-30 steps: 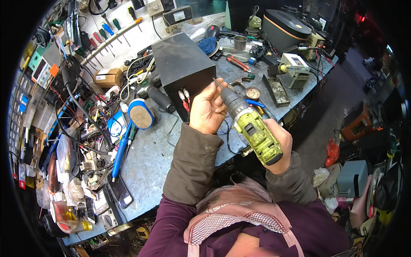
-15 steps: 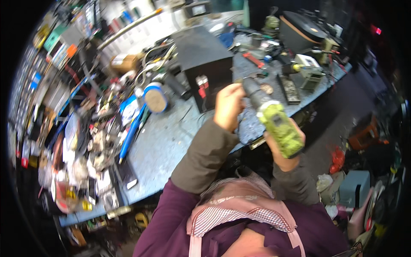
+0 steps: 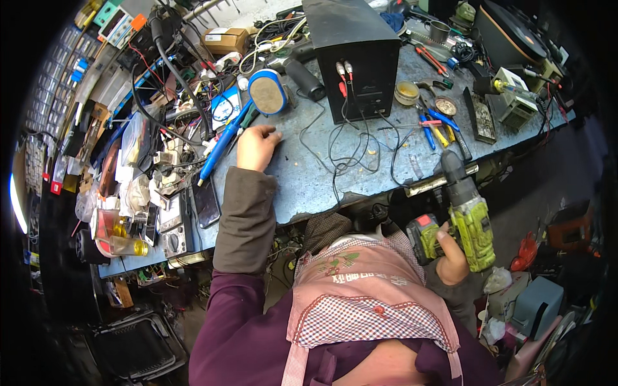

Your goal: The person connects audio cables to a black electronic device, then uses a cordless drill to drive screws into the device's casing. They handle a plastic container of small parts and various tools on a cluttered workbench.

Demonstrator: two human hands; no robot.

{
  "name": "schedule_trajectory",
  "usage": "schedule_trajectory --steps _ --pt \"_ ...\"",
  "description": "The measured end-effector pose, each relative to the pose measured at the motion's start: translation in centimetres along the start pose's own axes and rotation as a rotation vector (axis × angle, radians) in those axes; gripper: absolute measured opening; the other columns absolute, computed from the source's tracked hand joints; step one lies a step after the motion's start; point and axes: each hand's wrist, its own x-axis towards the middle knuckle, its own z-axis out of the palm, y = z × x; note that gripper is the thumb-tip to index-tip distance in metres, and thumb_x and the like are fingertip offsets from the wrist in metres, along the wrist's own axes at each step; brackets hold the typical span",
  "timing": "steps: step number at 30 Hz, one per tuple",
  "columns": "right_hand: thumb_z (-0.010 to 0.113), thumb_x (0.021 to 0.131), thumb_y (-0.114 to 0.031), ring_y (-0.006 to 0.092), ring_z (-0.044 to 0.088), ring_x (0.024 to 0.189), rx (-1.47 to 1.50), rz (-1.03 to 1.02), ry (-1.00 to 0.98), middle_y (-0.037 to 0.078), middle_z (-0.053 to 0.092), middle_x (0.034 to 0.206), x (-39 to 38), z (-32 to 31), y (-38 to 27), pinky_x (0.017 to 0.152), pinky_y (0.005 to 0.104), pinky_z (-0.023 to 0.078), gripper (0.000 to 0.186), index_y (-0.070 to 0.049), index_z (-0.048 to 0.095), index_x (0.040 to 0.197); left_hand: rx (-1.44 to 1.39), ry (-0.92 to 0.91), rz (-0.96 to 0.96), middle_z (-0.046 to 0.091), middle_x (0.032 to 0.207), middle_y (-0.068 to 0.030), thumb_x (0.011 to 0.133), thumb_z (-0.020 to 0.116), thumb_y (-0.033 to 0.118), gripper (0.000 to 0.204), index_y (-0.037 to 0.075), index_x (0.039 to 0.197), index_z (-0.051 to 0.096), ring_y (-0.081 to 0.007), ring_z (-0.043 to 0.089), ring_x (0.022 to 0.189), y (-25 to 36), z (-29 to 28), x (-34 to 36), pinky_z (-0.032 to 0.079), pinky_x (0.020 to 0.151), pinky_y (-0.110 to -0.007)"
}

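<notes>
Plastic, scuffed lime-green and black, forms the pistol-shaped drill you hold just past three o'clock, its dark chuck pointing between eleven and twelve. Between twelve and one stands a flat-sided matte black box, with red and white plugs at its front and thin cables looping over the worn, blotchy blue surface. At ten o'clock a smooth blue rod-shaped tool slants just beside your left hand. The upper edge cuts off the back of the box; the chuck's tip is hard to make out, and much of your right hand is hidden behind the drill. Its fingers are clamped around the grip, the battery block toward nine. Your left fingers curl inward, undersides hidden, so I cannot tell whether they meet or pinch anything.
</notes>
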Motion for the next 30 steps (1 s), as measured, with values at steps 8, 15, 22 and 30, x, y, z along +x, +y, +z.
schedule_trajectory --steps 8,15,22,30 --pt "0.072 0.095 -0.001 0.0207 0.067 0.100 -0.013 0.017 -0.180 0.007 0.072 0.110 0.0 1.6 -0.2 0.093 0.0365 0.054 0.030 0.000 0.072 0.125 0.196 0.042 0.088 0.080 0.091 -0.0199 0.091 0.082 0.017 0.020 -0.001 0.097 0.081 -0.0331 0.078 0.083 -1.7 1.1 0.9 0.059 0.079 -0.044" --pt "0.070 0.096 -0.001 0.0203 0.067 0.093 -0.045 -0.021 -0.148 0.008 0.072 0.104 0.5 1.2 -1.2 0.087 0.0360 0.055 0.031 0.001 0.072 0.127 -0.750 -0.112 0.187 0.076 0.097 -0.0073 0.113 0.062 0.010 0.008 0.004 0.116 0.068 -0.0129 0.073 0.079 13.4 -0.7 -6.2 0.060 0.066 -0.028" --pt "0.074 0.093 -0.002 0.0244 0.072 0.092 -0.145 -0.143 -0.053 0.012 0.075 0.103 2.1 1.9 -1.6 0.087 0.0381 0.057 0.021 0.002 0.076 0.114 -1.327 -0.652 -0.190 0.077 0.104 -0.0137 0.104 0.074 0.003 0.025 -0.009 0.126 0.069 -0.0191 0.077 0.088 22.8 10.7 -7.5 0.067 0.080 -0.032" --pt "0.082 0.086 0.000 0.0257 0.078 0.088 -0.215 -0.366 -0.015 0.015 0.078 0.099 5.1 1.6 -3.5 0.081 0.0332 0.058 0.036 0.005 0.073 0.121 -1.571 -0.844 -0.374 0.076 0.112 -0.0136 0.114 0.063 0.019 0.018 0.003 0.122 0.064 -0.0059 0.060 0.067 21.3 15.2 -2.0 0.042 0.051 -0.020"
